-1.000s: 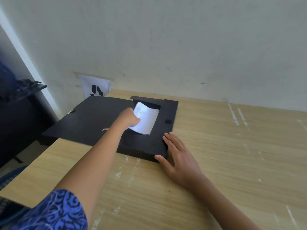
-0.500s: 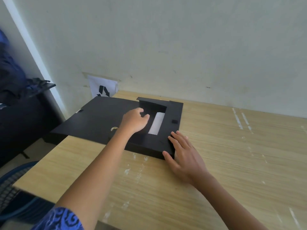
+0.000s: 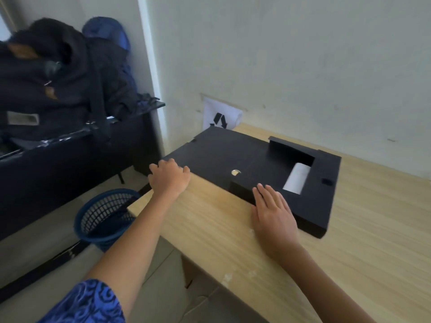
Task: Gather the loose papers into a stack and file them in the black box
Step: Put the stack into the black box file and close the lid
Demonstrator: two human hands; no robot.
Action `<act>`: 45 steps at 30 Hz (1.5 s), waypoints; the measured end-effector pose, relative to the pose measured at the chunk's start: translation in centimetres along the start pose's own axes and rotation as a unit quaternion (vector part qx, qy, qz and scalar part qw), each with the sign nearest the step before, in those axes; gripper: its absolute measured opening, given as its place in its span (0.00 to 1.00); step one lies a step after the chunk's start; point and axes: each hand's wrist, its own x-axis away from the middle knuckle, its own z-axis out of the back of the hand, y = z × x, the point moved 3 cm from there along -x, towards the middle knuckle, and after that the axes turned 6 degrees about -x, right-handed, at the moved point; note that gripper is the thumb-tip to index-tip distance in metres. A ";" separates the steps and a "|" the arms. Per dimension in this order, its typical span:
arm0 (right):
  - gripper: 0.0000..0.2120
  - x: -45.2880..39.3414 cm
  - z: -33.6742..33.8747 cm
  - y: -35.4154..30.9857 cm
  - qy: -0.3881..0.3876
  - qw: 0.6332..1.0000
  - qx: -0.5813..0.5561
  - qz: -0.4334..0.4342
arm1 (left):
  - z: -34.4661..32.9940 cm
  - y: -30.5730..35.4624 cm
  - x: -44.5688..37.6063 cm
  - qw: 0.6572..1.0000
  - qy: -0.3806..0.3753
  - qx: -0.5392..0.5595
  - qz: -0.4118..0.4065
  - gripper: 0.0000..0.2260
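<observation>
The black box [image 3: 324, 206] lies flat at the back left of the wooden desk [image 3: 349, 264], its wide lid flap [image 3: 224, 152] folded out to the left. White papers [image 3: 296, 179] show inside its rectangular opening. My left hand [image 3: 169, 179] grips the flap's near left edge, at the desk's corner. My right hand [image 3: 274, 213] lies flat with spread fingers on the desk, fingertips touching the box's front edge.
A blue mesh wastebasket [image 3: 105, 217] stands on the floor left of the desk. A dark side table [image 3: 70, 150] holds black and blue bags [image 3: 58, 78]. A white sheet with a black mark [image 3: 220, 116] leans on the wall behind the box.
My left hand let go of the papers, now inside the box, and moved left to the flap's edge. The view swung left. My right hand stayed by the box.
</observation>
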 end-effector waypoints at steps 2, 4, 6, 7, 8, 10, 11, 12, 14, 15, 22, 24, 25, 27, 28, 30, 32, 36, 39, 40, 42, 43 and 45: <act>0.25 0.1 0.0 0.3 0.005 1.000 -0.022 -0.011 | -0.5 -0.9 -1.0 0.998 -0.036 0.016 0.048 0.29; 0.25 0.1 0.1 0.4 0.004 0.999 -0.029 -0.019 | -1.2 -1.4 -2.2 0.991 -0.083 0.067 0.086 0.29; 0.25 0.0 0.0 0.4 -0.004 0.999 -0.024 -0.022 | -1.8 -1.1 -3.3 0.976 -0.118 0.150 0.104 0.28; 0.25 0.0 0.0 0.4 -0.004 0.999 -0.024 -0.022 | -1.8 -0.7 -3.6 0.968 -0.116 0.196 0.106 0.26; 0.25 0.0 0.0 0.4 -0.002 0.999 -0.025 -0.024 | -1.8 -0.2 -3.9 0.961 -0.100 0.238 0.103 0.24; 0.25 -0.1 0.0 0.4 0.002 0.999 -0.028 -0.027 | -1.2 1.2 -4.0 0.946 -0.049 0.309 0.082 0.20; 0.25 -0.1 0.0 0.4 0.001 0.999 -0.030 -0.030 | -0.8 1.8 -3.9 0.938 -0.029 0.339 0.061 0.20; 0.25 -0.1 0.1 0.5 0.000 0.999 -0.031 -0.032 | -0.4 2.6 -3.7 0.929 -0.017 0.368 0.034 0.19; 0.25 0.0 0.3 0.5 -0.005 0.999 -0.043 -0.034 | 0.4 4.2 -3.4 0.903 -0.010 0.430 -0.023 0.16; 0.25 0.0 0.5 0.4 -0.008 0.998 -0.055 -0.035 | 0.8 4.9 -3.0 0.890 -0.002 0.454 -0.049 0.14; 0.18 -0.3 5.8 4.2 0.112 0.960 -0.207 -0.152 | 3.9 9.1 1.4 0.857 0.039 0.458 -0.233 0.14; 0.22 0.5 7.3 7.5 0.136 0.949 -0.155 -0.239 | 4.7 10.4 3.2 0.852 0.036 0.442 -0.279 0.13; 0.25 0.8 7.7 8.9 0.120 0.928 -0.194 -0.294 | 5.0 11.0 4.2 0.844 0.032 0.440 -0.305 0.13; 0.25 1.3 7.8 10.7 0.093 0.861 -0.348 -0.360 | 5.3 12.3 6.2 0.825 0.013 0.440 -0.354 0.13; 0.23 1.3 7.8 11.5 0.098 0.832 -0.402 -0.368 | 5.2 12.9 7.2 0.816 -0.009 0.437 -0.377 0.14; 0.19 1.2 8.2 12.7 0.110 0.793 -0.464 -0.378 | 4.4 14.0 9.2 0.808 -0.064 0.401 -0.426 0.13; 0.20 0.9 8.7 13.5 0.136 0.751 -0.517 -0.388 | 3.2 14.8 11.0 0.809 -0.099 0.329 -0.477 0.13; 0.23 0.4 9.4 14.0 0.146 0.796 -0.461 -0.363 | 1.0 15.8 13.7 0.818 -0.110 0.237 -0.513 0.10; 0.23 0.1 9.6 14.0 0.094 0.879 -0.355 -0.305 | 0.4 16.1 14.7 0.825 -0.104 0.193 -0.521 0.10; 0.22 0.1 9.3 13.9 0.066 0.894 -0.333 -0.291 | 0.3 16.2 14.9 0.825 -0.103 0.181 -0.525 0.10; 0.21 0.1 8.6 13.7 0.013 0.925 -0.271 -0.268 | -0.1 16.1 15.0 0.825 -0.107 0.151 -0.535 0.09; 0.21 0.1 8.4 13.5 -0.006 0.941 -0.232 -0.248 | -0.3 16.1 15.0 0.823 -0.111 0.134 -0.541 0.10; 0.20 0.5 7.8 13.1 -0.028 0.962 -0.171 -0.211 | -0.6 15.7 14.8 0.820 -0.125 0.110 -0.547 0.11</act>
